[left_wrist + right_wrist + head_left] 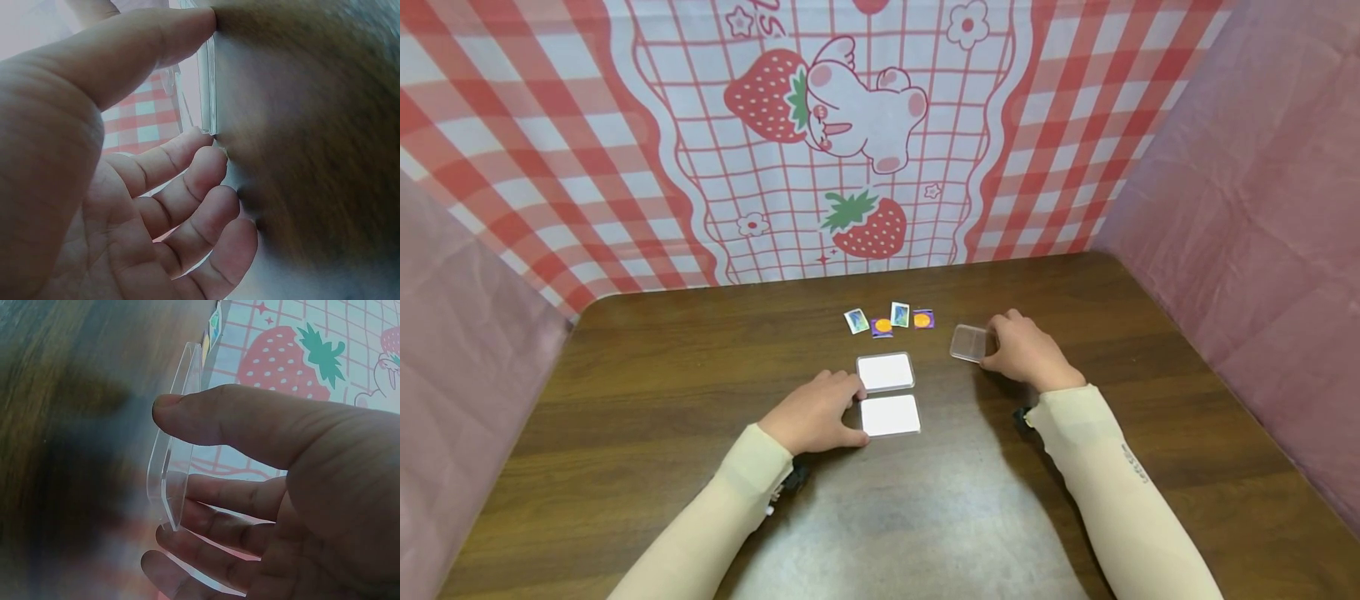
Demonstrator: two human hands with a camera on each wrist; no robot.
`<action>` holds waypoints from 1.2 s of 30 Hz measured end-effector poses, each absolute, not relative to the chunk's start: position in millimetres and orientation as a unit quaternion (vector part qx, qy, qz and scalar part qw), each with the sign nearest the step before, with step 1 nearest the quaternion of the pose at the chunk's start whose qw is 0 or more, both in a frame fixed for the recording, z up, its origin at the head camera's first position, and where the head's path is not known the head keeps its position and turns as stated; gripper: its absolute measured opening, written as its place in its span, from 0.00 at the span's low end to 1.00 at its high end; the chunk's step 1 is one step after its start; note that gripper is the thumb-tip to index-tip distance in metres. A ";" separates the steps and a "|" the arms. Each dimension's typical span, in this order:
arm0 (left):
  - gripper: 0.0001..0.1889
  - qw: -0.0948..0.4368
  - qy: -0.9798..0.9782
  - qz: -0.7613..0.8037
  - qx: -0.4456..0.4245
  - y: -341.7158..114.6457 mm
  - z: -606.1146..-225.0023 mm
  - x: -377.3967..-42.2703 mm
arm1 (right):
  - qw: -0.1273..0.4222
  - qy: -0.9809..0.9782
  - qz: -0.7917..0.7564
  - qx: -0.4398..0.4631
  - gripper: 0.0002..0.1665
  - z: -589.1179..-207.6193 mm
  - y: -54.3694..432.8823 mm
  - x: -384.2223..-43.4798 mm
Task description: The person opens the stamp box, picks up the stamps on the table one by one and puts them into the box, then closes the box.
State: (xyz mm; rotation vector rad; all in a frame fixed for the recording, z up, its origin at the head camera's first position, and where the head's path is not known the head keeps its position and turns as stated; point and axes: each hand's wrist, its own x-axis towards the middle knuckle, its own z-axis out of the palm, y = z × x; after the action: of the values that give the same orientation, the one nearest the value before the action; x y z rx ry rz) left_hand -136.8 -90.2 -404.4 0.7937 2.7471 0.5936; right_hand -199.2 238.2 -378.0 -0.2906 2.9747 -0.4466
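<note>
Table [677, 358] under left hand [816, 412] is brown, strawberry-print cloth [865, 108] behind.

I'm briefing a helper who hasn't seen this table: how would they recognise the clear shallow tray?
On the brown table, find the two white rectangles. To their right, in the right hand's grip, is the clear tray; unlike those white neighbours, it is see-through, showing brown wood through its face.
</note>
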 end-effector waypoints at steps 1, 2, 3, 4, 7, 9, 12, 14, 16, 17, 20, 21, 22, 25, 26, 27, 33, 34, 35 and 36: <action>0.26 0.111 0.935 0.202 0.270 -90.2 -404.6 -136.9 | 0.060 0.983 -0.147 -0.095 0.31 -378.2 238.1 -199.4; 0.26 0.111 0.935 0.201 0.271 -90.3 -404.5 -136.9 | 0.061 0.983 -0.147 -0.096 0.31 -378.5 238.3 -199.6; 0.26 0.110 0.935 0.200 0.271 -90.3 -404.3 -136.9 | 0.062 0.983 -0.146 -0.096 0.31 -378.6 238.3 -199.6; 0.26 0.110 0.935 0.199 0.272 -90.3 -404.2 -137.0 | 0.064 0.983 -0.146 -0.097 0.31 -378.7 238.5 -199.6; 0.26 0.109 0.934 0.198 0.276 -90.5 -404.0 -137.2 | 0.071 0.983 -0.144 -0.094 0.32 -379.4 238.7 -200.0; 0.26 0.109 0.934 0.197 0.277 -90.6 -403.6 -137.1 | 0.075 0.982 -0.144 -0.092 0.32 -379.4 239.0 -200.0; 0.27 0.110 0.935 0.195 0.277 -90.7 -403.5 -137.0 | 0.078 0.982 -0.145 -0.090 0.32 -379.3 239.2 -200.2; 0.27 0.110 0.935 0.195 0.276 -90.7 -403.6 -137.1 | 0.080 0.982 -0.147 -0.089 0.31 -379.2 239.4 -200.3; 0.27 0.110 0.935 0.195 0.276 -90.7 -403.7 -137.2 | 0.082 0.981 -0.149 -0.089 0.31 -379.4 239.4 -200.4; 0.27 0.110 0.935 0.195 0.276 -90.7 -403.8 -137.3 | 0.084 0.981 -0.149 -0.089 0.30 -379.5 239.5 -200.4; 0.27 0.110 0.935 0.195 0.275 -90.5 -404.1 -137.7 | 0.091 0.980 -0.151 -0.090 0.30 -379.8 239.8 -200.5; 0.27 0.110 0.935 0.195 0.274 -90.4 -404.1 -137.8 | 0.094 0.980 -0.152 -0.090 0.30 -380.1 240.0 -200.7; 0.27 0.110 0.935 0.196 0.274 -90.3 -404.2 -137.9 | 0.097 0.980 -0.152 -0.090 0.30 -380.4 240.0 -200.8; 0.26 0.111 0.935 0.199 0.274 -90.0 -403.9 -137.9 | 0.104 0.979 -0.151 -0.089 0.30 -381.0 240.5 -200.9; 0.26 0.111 0.935 0.199 0.273 -90.0 -403.5 -137.7 | 0.105 0.979 -0.151 -0.089 0.30 -381.5 240.6 -200.9; 0.26 0.111 0.935 0.199 0.273 -89.9 -403.3 -137.6 | 0.106 0.979 -0.150 -0.089 0.30 -381.7 240.8 -201.1; 0.27 0.111 0.934 0.202 0.272 -90.0 -403.3 -137.4 | 0.111 0.978 -0.153 -0.086 0.31 -381.4 240.9 -200.9; 0.27 0.112 0.934 0.202 0.271 -90.1 -403.6 -137.4 | 0.112 0.978 -0.154 -0.086 0.31 -381.5 241.1 -200.8; 0.27 0.112 0.934 0.202 0.271 -90.1 -403.9 -137.4 | 0.113 0.978 -0.156 -0.085 0.31 -381.6 241.4 -200.9; 0.26 0.112 0.935 0.202 0.270 -90.0 -404.1 -137.4 | 0.114 0.977 -0.159 -0.086 0.31 -381.6 241.6 -200.9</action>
State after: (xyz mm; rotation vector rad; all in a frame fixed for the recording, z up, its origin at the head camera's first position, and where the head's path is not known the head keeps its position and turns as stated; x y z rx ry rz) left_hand -137.4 -90.0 -404.1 0.7937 2.7440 0.5943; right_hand -200.9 241.6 -381.6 -0.2510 2.8649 -0.4662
